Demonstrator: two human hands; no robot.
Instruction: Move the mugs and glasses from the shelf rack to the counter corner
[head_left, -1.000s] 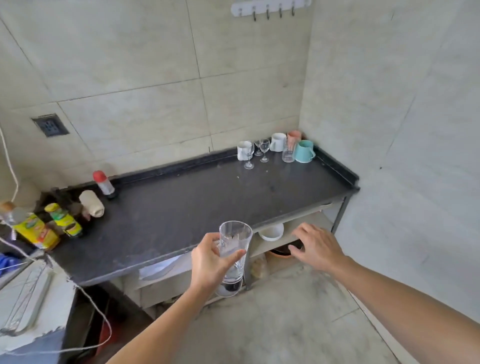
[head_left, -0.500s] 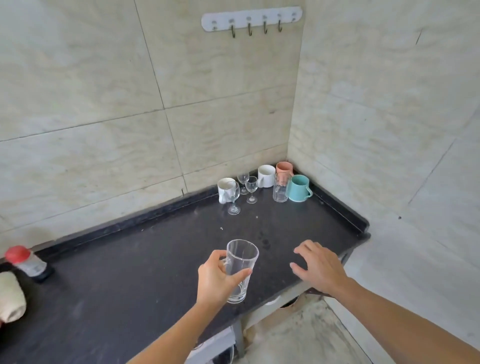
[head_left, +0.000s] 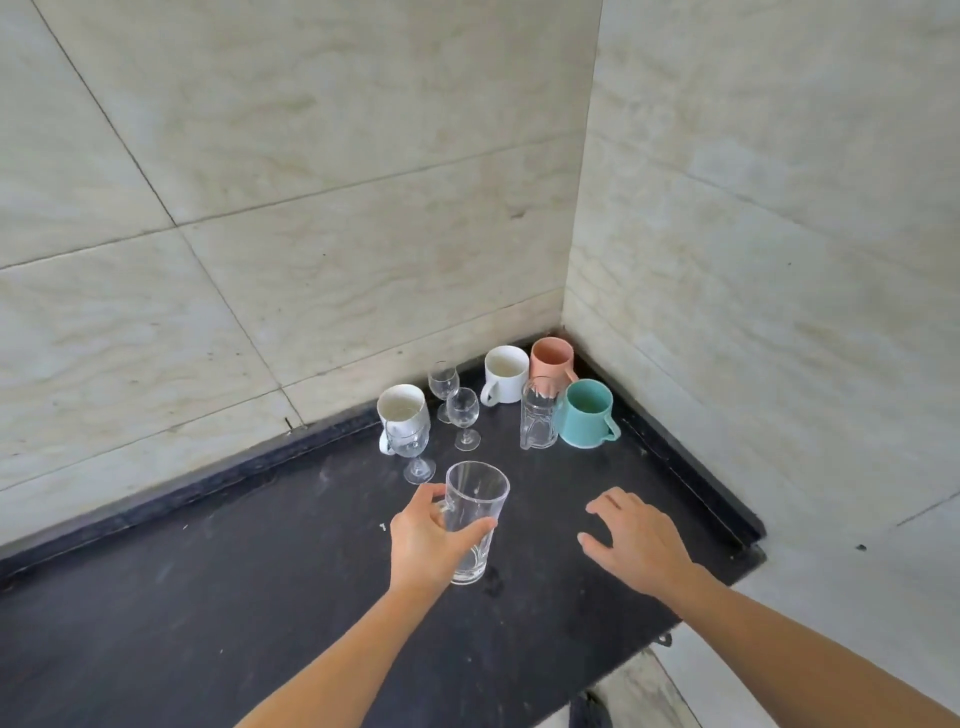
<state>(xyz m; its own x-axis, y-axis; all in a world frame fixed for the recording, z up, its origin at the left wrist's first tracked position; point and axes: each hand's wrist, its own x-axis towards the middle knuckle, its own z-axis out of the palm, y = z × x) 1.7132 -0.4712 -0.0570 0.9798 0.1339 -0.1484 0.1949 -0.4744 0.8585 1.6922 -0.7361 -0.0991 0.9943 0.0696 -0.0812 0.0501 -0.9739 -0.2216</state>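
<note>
Mugs (head_left: 504, 374) and wine glasses (head_left: 462, 415) crowd the black bench (head_left: 260, 597) corner at twelve o'clock. Left hand (head_left: 423, 540) fingers grasp a clear tumbler (head_left: 472, 519), upright, mouth up, above the bench. Right hand (head_left: 636, 543) hovers, fingers released.

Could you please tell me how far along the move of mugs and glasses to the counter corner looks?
Done: four mugs, three stemmed glasses and a tall tumbler stand in the corner. In hand: the left hand holds a clear glass above the counter; the right hand is empty. The shelf rack is out of view.
</note>
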